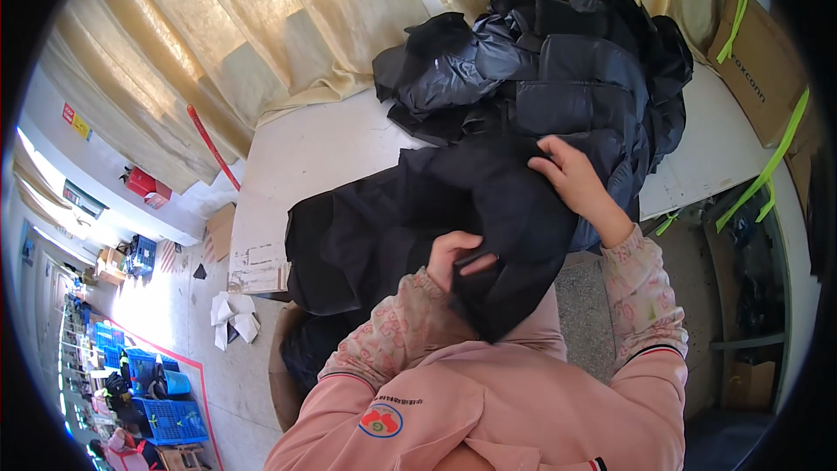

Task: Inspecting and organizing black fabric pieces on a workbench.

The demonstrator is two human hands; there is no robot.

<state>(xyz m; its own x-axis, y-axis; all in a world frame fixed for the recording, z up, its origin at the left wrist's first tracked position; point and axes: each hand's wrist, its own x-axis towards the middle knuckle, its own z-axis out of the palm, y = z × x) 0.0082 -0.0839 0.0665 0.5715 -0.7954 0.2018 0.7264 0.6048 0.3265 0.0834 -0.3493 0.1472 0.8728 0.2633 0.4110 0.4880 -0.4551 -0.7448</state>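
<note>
A black fabric piece (pixel 514 218), perhaps a garment part, is bunched up in front of me at the table's near edge. My left hand (pixel 453 259) is closed on its near-left side, with some fingers partly behind a fold. At its upper right, my right hand (pixel 580 183) grips the cloth between thumb and curled fingers. More black cloth (pixel 340 244) spreads to the left over the table edge; whether it is the same piece I cannot tell. Just beyond lies a large heap of dark padded pieces (pixel 567 87), some of them shiny.
The white table (pixel 296 153) runs under the heap to beige curtains (pixel 305 26). Cardboard boxes (pixel 758 70) with green straps stand at the right. Below left of the table is an open carton (pixel 283 358) holding dark cloth. White paper scraps (pixel 234 318) and blue crates (pixel 170 419) lie farther left.
</note>
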